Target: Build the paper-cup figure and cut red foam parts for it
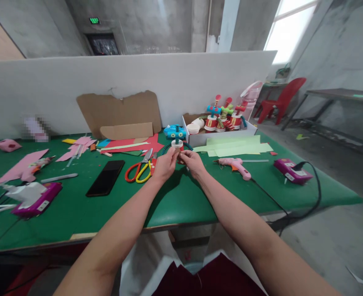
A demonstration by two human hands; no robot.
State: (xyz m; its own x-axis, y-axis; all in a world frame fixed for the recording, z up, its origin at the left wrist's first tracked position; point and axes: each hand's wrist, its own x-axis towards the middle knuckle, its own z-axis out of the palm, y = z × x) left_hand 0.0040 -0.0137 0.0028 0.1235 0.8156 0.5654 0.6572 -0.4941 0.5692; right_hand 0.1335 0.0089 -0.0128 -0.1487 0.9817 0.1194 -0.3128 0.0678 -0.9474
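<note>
Both hands meet at the middle of the green table around a small paper-cup figure (177,143). It has a blue head with two round eyes, a white cup top and dark coiled arms at its sides. My left hand (166,165) closes on the cup's left side. With bent fingers, my right hand (193,162) grips the cup's lower right; the fingertips partly hide that spot. Just left of my left hand lie scissors (140,169) with one red and one yellow handle. Behind the figure is a blue paper piece (170,131).
A white box (224,139) holds similar cup figures. Green paper (237,146) lies before it. A pink glue gun (235,166) and purple power strip (292,171) are to the right. On the left are a phone (105,178), another glue gun (35,168), a second strip (39,201) and cardboard (122,111).
</note>
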